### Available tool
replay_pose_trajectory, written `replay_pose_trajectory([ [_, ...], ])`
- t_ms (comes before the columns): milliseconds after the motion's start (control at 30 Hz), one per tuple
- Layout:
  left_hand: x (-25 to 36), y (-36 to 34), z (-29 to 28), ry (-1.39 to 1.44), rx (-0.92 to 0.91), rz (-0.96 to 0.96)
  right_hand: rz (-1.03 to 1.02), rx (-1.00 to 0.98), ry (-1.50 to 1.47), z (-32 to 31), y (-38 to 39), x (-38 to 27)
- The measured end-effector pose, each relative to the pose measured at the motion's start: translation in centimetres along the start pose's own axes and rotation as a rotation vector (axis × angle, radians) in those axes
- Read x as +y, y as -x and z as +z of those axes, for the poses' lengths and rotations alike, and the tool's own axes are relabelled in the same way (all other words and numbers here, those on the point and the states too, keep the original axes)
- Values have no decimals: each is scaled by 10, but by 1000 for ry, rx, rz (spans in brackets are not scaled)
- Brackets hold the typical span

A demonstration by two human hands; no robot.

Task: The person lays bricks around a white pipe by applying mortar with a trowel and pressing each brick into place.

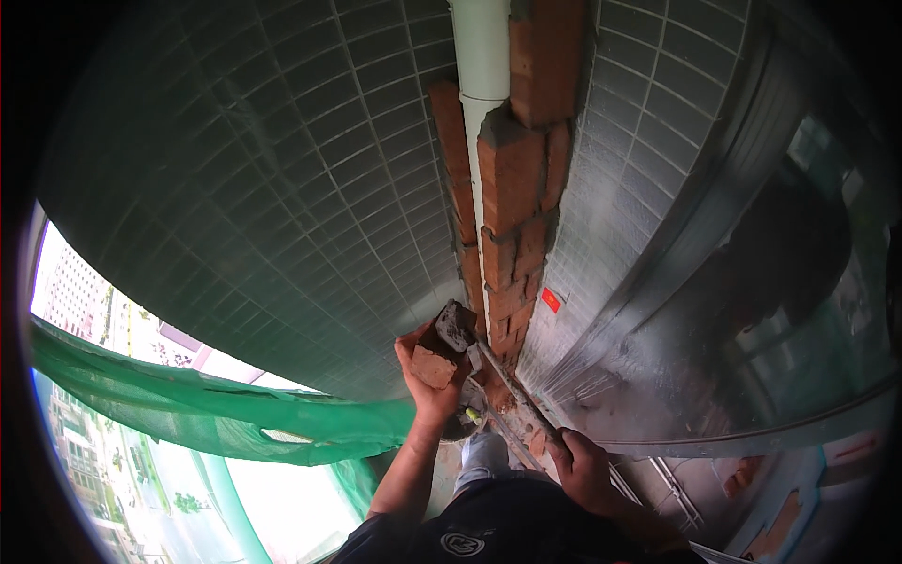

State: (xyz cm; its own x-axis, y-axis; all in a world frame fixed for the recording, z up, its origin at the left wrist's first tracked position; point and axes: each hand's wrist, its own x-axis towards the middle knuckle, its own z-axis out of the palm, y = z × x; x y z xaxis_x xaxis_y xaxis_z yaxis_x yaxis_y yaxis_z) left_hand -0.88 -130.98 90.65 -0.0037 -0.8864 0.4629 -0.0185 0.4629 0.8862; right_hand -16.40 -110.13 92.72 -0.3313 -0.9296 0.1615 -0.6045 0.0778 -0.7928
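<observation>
A white pipe (482, 56) runs down between two tiled walls. Red bricks stand close on both sides of it. The brick stack (512, 179) to the right of the pipe goes up out of sight. The thin brick strip (453, 155) to the left of the pipe stops lower down. So a good part looks done, but the left side seems behind, and the front of the pipe is bare.

The person's left hand (434, 402) is just left of the pipe's low end, with its fingers bent around a loose brick (433, 368). Grey mortar (455, 325) sits on that brick, which is not yet in either stack. The right hand (581, 462), to the right of the pipe and nearer the person, is closed around a long, thin tool (515, 390). Its far tip comes near the brick.
</observation>
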Motion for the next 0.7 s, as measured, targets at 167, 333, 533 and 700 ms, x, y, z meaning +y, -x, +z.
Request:
replay_pose_trajectory([
  [167,-7,-5,-6,-131,-34,-34,-101,-93,161,-16,2,-2],
  [333,4,-17,-7,-103,46,32,-205,-64,256,-30,2,-7],
  [533,-4,-34,-25,-335,126,248,-261,-52,318,-44,4,-16],
  [700,17,-35,-31,-479,151,335,-194,99,104,-33,-5,-12],
])
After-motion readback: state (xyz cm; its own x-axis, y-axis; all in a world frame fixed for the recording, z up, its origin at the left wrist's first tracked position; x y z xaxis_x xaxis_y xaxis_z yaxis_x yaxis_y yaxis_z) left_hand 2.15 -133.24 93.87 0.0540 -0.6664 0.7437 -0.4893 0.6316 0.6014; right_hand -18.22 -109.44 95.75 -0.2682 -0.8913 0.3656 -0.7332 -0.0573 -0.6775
